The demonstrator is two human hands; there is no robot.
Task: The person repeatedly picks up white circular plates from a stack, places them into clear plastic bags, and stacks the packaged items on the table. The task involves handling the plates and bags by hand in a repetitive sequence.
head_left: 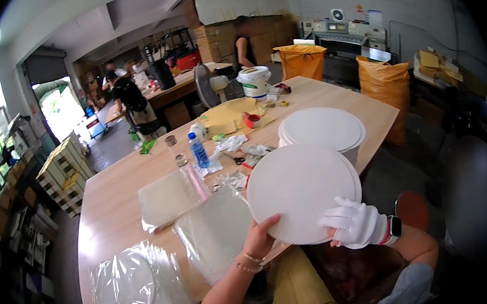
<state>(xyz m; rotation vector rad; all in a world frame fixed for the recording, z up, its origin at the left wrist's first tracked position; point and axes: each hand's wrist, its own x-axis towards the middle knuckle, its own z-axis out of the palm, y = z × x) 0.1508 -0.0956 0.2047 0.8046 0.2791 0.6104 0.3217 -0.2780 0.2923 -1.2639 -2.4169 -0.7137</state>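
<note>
Over the near right edge of the bench, a thin pile of white discs is held between the two hands, with a further round stack just beyond it on the far side. The step in hand is judged to be handling these discs as one layer; it is best done with support from opposite sides, the rims kept flush (a second rim shows offset at the right) and pressure kept toward the edge, since the pale faces would probably mark easily. The left hand, bare, is partly closed on the near left rim, its thumb upon the upper face and its fingers largely hidden. The right hand, in a white glove, lies half curled over the near right rim, touching the face; whether it grips firmly cannot be told. Clear plastic bags lie at the near left.
</note>
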